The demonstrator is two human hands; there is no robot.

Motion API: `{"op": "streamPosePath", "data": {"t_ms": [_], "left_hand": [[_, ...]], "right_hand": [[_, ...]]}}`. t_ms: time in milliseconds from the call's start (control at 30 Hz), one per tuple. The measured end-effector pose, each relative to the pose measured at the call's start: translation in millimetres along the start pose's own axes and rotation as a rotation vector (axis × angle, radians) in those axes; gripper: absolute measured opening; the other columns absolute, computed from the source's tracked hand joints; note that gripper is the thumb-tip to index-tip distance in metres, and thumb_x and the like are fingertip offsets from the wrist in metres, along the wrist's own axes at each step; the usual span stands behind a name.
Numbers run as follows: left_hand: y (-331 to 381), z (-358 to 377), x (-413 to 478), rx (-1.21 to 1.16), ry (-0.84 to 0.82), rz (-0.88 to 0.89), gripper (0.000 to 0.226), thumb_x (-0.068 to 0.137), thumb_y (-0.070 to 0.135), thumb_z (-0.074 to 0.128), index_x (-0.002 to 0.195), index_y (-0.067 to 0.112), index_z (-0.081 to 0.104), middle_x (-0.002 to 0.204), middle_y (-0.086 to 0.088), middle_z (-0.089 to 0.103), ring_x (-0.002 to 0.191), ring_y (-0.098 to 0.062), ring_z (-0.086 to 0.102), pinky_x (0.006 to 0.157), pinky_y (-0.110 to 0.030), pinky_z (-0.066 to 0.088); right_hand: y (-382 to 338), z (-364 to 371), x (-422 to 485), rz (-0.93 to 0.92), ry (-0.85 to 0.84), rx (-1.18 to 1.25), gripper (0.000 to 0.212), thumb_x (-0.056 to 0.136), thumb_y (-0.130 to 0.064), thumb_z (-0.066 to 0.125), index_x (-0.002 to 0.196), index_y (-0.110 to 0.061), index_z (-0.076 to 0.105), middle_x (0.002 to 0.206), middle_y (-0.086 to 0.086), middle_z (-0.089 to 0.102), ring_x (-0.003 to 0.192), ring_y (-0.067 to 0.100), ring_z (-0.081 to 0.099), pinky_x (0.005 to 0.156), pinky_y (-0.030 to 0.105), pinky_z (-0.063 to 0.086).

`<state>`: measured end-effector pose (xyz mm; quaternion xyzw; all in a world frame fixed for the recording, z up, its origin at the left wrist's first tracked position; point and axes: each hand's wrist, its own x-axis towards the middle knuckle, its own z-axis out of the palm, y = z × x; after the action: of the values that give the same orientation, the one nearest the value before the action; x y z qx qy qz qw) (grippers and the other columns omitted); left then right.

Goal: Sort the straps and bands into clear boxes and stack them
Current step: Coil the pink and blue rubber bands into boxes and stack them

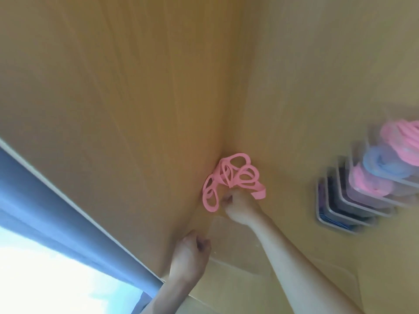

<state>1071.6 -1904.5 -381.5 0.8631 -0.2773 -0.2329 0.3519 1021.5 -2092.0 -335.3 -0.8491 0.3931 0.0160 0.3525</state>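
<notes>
Wood-grain surface [113, 87]; right hand [238, 206] pinched pink bands [229, 180], which looked soft, light, best gathered mid-tangle; left hand [190, 252] curled, hold unclear.

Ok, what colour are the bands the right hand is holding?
Pink: the bands gripped by the right hand are all pink, clearest in the head view.
</notes>
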Motion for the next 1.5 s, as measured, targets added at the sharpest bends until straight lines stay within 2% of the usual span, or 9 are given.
{"op": "streamPosePath", "data": {"t_ms": [200,300,500,800,967,1067,1133,1267,1500], "left_hand": [[-1.0,-8.7,-17.6,0.086,-0.093,-0.116,0.033,0.091,0.055,0.055,0.111,0.028,0.057,0.110,0.008,0.064,0.104,-0.018,0.062,0.087,-0.031,0.048],[-1.4,-24.8,-23.2,0.118,-0.056,-0.106,0.035,0.093,0.046,0.056,0.126,0.034,0.052,0.125,0.010,0.053,0.115,-0.013,0.057,0.092,-0.026,0.042],[8.8,-44.2,-36.7,-0.050,-0.006,-0.024,0.022,0.091,0.021,0.060,0.108,0.034,0.060,0.115,0.014,0.060,0.103,0.008,0.056,0.085,-0.014,0.045],[26.3,-59.1,-45.7,-0.175,0.038,0.015,0.030,0.089,0.003,0.057,0.102,0.029,0.068,0.108,0.011,0.066,0.098,0.006,0.060,0.075,-0.008,0.045],[27.4,-60.8,-43.2,-0.192,-0.006,0.004,0.032,0.090,0.005,0.055,0.098,0.032,0.069,0.103,0.016,0.068,0.092,0.007,0.062,0.070,-0.006,0.042],[31.1,-60.8,-32.8,-0.193,-0.060,0.044,0.034,0.091,0.002,0.052,0.096,0.031,0.070,0.097,0.024,0.070,0.094,0.008,0.061,0.074,-0.005,0.043],[37.1,-61.0,-24.2,-0.213,-0.083,0.067,0.034,0.091,-0.001,0.052,0.096,0.028,0.070,0.097,0.026,0.070,0.093,0.006,0.063,0.076,-0.007,0.045],[55.7,-60.5,-6.9,-0.285,-0.100,0.119,0.028,0.085,0.003,0.054,0.092,0.024,0.072,0.089,0.015,0.074,0.087,-0.003,0.066,0.079,-0.014,0.049],[104.3,-62.3,18.2,-0.347,-0.107,0.213,0.033,0.087,-0.015,0.048,0.097,0.007,0.071,0.092,-0.004,0.072,0.084,-0.012,0.063,0.079,-0.020,0.048]], "right_hand": [[-26.1,44.1,36.1,0.000,-0.063,-0.221,0.019,0.080,-0.036,0.070,0.092,-0.021,0.072,0.113,0.000,0.058,0.110,0.023,0.059,0.090,0.034,0.054],[-24.7,54.1,44.0,0.082,0.002,-0.139,0.017,0.079,-0.014,0.064,0.094,-0.018,0.072,0.112,0.002,0.060,0.107,0.024,0.062,0.086,0.031,0.055],[-26.1,40.7,54.3,0.205,0.212,0.621,0.024,0.086,-0.010,0.054,0.064,-0.017,0.059,0.062,-0.001,0.058,0.062,0.020,0.057,0.056,0.027,0.041],[-26.5,47.1,63.0,0.112,-0.014,0.297,0.026,0.081,-0.002,0.045,0.070,-0.021,0.058,0.072,-0.008,0.058,0.079,0.020,0.063,0.061,0.024,0.045],[-26.4,14.5,53.1,0.113,0.083,0.707,0.030,0.092,-0.005,0.048,0.066,-0.018,0.057,0.075,-0.022,0.055,0.081,0.008,0.060,0.066,0.017,0.039],[-24.0,-33.0,42.8,0.023,0.090,0.798,0.034,0.085,-0.010,0.061,0.051,-0.015,0.060,0.065,-0.001,0.061,0.080,0.022,0.069,0.073,0.023,0.049],[-25.7,-63.4,33.3,-0.025,0.071,0.874,0.025,0.088,-0.022,0.069,0.067,-0.009,0.071,0.064,0.006,0.069,0.068,0.015,0.072,0.072,0.025,0.050],[-37.5,-113.1,13.2,-0.123,0.100,0.981,0.016,0.089,-0.026,0.075,0.088,-0.010,0.075,0.080,0.007,0.076,0.076,0.017,0.072,0.081,0.037,0.054],[-48.8,-173.8,-30.9,-0.266,0.160,0.986,0.018,0.089,-0.019,0.074,0.072,-0.013,0.078,0.077,0.007,0.072,0.075,0.025,0.063,0.064,0.033,0.046]]}}
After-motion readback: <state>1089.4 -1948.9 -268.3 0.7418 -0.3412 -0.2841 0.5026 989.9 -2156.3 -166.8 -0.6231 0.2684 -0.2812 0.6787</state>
